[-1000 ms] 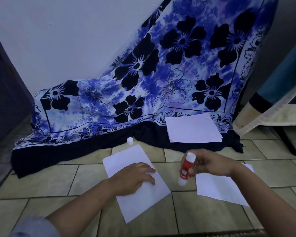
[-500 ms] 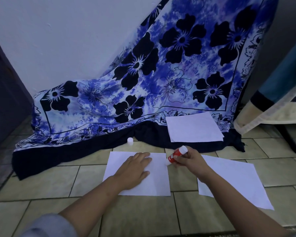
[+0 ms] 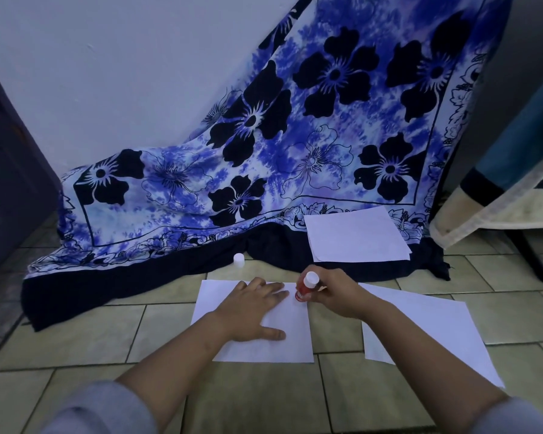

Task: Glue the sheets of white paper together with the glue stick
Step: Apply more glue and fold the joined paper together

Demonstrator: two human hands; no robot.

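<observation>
A white sheet (image 3: 292, 346) lies square on the tiled floor in front of me. My left hand (image 3: 251, 311) rests flat on it, fingers spread. My right hand (image 3: 333, 292) grips a red glue stick (image 3: 304, 287) held nearly upright, its lower end touching the sheet's far right corner. A second white sheet (image 3: 445, 327) lies to the right, partly under my right forearm. A small stack of white sheets (image 3: 355, 236) sits farther back on the cloth's hem. The glue stick's white cap (image 3: 239, 260) stands on the floor behind the first sheet.
A blue flowered cloth (image 3: 295, 151) drapes from the wall down onto the floor behind the sheets. A dark furniture leg (image 3: 527, 261) and a cream-edged hanging fabric (image 3: 499, 211) are at the right. A dark door or cabinet (image 3: 7, 170) stands at the left.
The sheet under my left hand was turned from slanted to square. My right hand carried the glue stick from mid-air to the sheet's far right corner and tipped it upright.
</observation>
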